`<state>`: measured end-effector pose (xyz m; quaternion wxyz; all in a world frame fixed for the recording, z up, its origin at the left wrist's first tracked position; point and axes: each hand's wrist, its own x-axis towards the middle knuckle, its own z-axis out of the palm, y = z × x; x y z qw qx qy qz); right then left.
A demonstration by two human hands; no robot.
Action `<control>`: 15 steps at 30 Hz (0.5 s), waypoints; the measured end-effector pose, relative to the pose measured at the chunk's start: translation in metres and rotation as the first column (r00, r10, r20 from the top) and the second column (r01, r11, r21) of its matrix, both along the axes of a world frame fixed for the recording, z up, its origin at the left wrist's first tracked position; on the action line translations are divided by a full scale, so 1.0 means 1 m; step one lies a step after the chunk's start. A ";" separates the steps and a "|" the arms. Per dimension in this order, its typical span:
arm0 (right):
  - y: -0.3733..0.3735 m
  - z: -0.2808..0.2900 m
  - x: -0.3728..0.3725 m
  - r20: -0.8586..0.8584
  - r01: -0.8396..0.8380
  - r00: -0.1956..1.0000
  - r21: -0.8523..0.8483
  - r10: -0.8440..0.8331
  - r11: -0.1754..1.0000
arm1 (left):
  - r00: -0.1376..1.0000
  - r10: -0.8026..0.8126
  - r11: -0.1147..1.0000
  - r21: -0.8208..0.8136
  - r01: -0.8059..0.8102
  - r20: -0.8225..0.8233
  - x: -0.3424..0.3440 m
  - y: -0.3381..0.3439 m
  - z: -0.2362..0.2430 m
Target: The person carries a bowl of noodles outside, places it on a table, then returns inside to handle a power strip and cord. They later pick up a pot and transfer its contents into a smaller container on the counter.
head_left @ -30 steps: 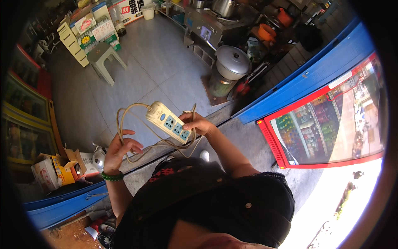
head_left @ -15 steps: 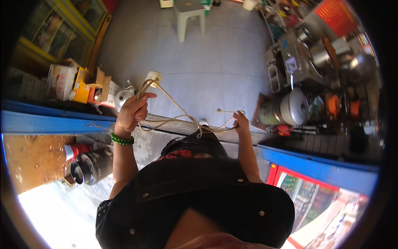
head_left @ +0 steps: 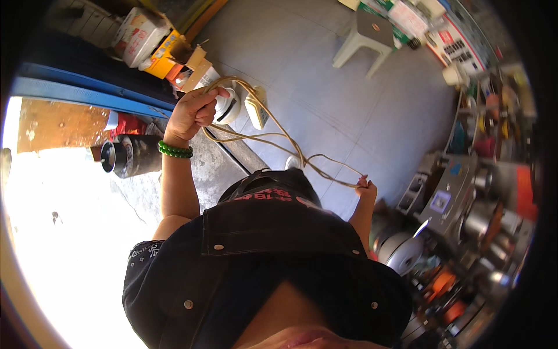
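While the left hand (head_left: 192,113), in the upper left of the frame, curls its fingers around loops of a beige cable (head_left: 279,136), the right hand (head_left: 366,189), right of centre, pinches the cable's far loops between closed fingers. From the left hand's grip a beige power strip (head_left: 256,107) dangles just beside it, above the grey tiled floor (head_left: 349,110). A green bead bracelet (head_left: 175,150) circles the left wrist. A pale plastic stool (head_left: 363,38) stands at the top, and cardboard boxes (head_left: 157,46) sit upper left.

Blown-out daylight glare lower left; fisheye-bent, dark rim; slight blur.
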<state>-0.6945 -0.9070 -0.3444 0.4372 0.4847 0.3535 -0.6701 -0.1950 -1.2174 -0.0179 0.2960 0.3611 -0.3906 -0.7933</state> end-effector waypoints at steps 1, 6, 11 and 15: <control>-0.019 0.009 -0.008 0.014 -0.090 0.996 -0.037 0.091 0.995 | 0.999 0.030 1.000 0.009 -0.030 0.012 -0.003 -0.005 0.006; -0.167 0.101 0.007 -0.448 -0.801 0.294 0.366 0.844 0.474 | 0.928 0.066 0.926 -0.369 0.080 0.366 -0.056 -0.018 0.010; -0.303 0.214 0.099 -0.789 -0.814 -0.112 0.421 0.604 0.399 | 0.860 -0.092 0.980 -0.109 0.168 0.502 -0.139 -0.058 -0.013; -0.368 0.252 0.176 -0.862 -0.829 -0.399 0.484 0.311 0.280 | 0.893 0.030 0.974 -0.215 0.076 0.448 -0.166 -0.104 -0.045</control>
